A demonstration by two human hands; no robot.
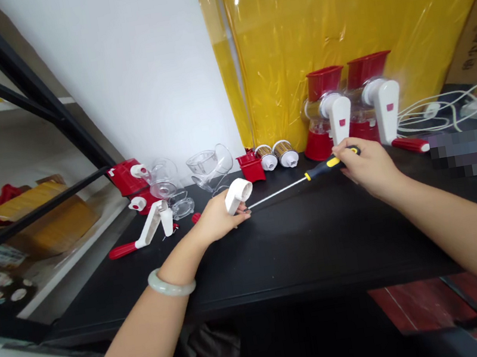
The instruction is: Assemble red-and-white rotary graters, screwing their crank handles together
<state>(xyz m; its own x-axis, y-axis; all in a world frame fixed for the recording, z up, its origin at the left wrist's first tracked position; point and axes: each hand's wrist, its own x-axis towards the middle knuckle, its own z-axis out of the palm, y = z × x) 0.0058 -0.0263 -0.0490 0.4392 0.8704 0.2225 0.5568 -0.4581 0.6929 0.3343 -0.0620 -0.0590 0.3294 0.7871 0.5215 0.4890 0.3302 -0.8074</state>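
My left hand (219, 218) is closed around a white plastic crank piece (238, 195), whose round hollow end points up and right. A long screwdriver (322, 167) with a black and yellow handle lies level across the middle of the view. My right hand (365, 165) grips the handle's far end. The thin metal shaft reaches left to my left fingertips, beside the white piece. What the tip touches is hidden by those fingers. A red part (196, 217) lies just behind my left wrist.
On the black table (304, 252) stand two red and white graters (329, 110), two drum cutters (286, 154), a red pusher (251, 166), clear housings (210, 168), red bases (133, 186) and a crank (151, 231). White cables (449, 109) lie at right.
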